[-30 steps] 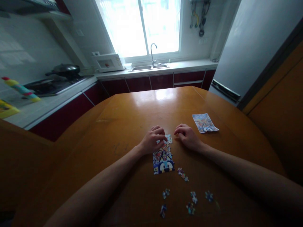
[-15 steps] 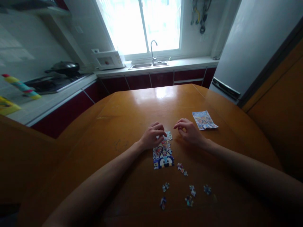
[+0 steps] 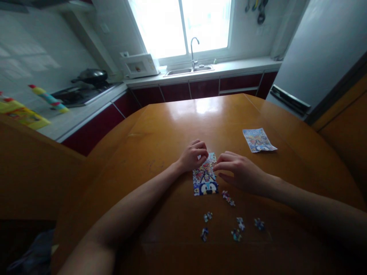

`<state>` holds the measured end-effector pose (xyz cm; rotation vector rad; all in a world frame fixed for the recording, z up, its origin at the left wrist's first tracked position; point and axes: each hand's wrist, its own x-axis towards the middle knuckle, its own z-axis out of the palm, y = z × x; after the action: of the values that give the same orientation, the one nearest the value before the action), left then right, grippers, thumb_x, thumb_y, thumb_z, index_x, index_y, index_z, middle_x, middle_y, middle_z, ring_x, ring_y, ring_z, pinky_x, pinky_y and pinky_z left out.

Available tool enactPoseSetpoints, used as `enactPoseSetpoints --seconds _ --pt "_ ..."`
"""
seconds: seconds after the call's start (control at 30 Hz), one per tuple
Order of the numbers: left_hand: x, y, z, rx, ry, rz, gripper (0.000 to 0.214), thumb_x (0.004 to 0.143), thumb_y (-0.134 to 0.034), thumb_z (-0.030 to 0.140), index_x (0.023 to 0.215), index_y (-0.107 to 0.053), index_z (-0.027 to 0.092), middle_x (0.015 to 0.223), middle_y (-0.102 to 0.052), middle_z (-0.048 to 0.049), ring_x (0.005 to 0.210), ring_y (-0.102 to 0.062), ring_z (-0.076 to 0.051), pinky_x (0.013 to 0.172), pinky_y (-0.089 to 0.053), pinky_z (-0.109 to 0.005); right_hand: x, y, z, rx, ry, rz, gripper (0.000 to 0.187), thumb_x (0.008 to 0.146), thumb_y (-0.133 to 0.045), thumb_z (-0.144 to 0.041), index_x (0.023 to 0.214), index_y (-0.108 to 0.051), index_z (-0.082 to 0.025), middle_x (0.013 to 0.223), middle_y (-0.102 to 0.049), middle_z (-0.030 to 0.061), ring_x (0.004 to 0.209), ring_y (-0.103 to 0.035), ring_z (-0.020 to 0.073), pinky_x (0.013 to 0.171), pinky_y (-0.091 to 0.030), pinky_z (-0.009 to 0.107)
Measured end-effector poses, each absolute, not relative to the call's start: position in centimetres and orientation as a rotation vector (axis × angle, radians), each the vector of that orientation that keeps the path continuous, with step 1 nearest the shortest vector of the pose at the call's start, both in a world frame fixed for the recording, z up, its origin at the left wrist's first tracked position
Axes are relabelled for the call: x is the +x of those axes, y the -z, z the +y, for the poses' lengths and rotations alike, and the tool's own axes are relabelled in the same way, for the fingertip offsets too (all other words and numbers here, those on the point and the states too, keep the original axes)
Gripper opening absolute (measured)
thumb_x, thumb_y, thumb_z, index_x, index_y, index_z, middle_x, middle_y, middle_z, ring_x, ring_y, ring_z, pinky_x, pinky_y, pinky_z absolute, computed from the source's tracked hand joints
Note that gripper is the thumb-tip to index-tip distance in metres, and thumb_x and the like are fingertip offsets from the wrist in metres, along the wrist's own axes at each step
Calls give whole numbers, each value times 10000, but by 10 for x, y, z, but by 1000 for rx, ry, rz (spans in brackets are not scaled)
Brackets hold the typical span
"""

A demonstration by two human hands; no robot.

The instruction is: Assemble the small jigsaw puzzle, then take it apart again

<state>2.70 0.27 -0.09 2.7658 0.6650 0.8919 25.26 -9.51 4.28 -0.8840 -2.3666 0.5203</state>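
Observation:
A partly assembled jigsaw puzzle (image 3: 205, 177) lies on the table, with a blue dog's face at its near end. My left hand (image 3: 195, 156) rests over its upper left part, fingers curled in; anything inside them is hidden. At the puzzle's right edge is my right hand (image 3: 237, 170), thumb apart from the fingers and nothing visible between them. A small joined strip of pieces (image 3: 228, 198) lies just below the right hand. Closer to me are several loose puzzle pieces (image 3: 236, 234), some in small clusters.
A creased picture sheet (image 3: 259, 140) lies beyond my right hand on the wooden table (image 3: 172, 130). Across the room are a sink (image 3: 187, 71), a microwave (image 3: 140, 65) and a wok (image 3: 92, 76) on the stove. A fridge (image 3: 304, 57) stands at the right.
My right hand has come left and nearer to me, reaching the puzzle's right edge. My left hand stays over the puzzle's upper left. The whole view has shifted slightly.

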Motion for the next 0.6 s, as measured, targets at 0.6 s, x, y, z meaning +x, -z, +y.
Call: enactPoseSetpoints --seconds 0.6 --pt "30 -1 1 2705 -975 611 203 814 -505 88 653 -600 165 767 -556 -42 799 -481 -169 752 -444 -309 215 -16 -139 -460 -573 -2758 174 970 -533 -198 1053 -683 -224 962 -641 41 885 -541 169 780 -417 279"
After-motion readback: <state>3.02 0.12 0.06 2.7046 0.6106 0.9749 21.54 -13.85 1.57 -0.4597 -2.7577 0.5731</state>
